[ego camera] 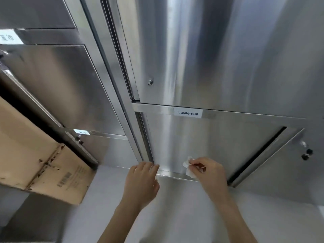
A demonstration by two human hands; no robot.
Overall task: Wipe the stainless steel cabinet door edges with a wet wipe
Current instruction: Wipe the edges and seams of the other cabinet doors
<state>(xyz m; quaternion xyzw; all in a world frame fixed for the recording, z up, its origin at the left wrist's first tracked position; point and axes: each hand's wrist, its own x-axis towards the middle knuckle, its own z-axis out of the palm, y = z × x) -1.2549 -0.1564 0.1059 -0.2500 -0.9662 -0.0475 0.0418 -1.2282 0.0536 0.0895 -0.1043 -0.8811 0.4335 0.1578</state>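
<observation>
Lower centre of the frame: a wet wipe is pinched in the right hand against the bottom edge of the cabinet door. The left hand, fingers extended and holding nothing, is rested at the door's lower-left corner, apparently for steadying.

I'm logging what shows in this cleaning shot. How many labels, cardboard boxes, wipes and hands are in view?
labels: 3
cardboard box: 1
wipe: 1
hands (left hand, right hand): 2
Total: 7
</observation>
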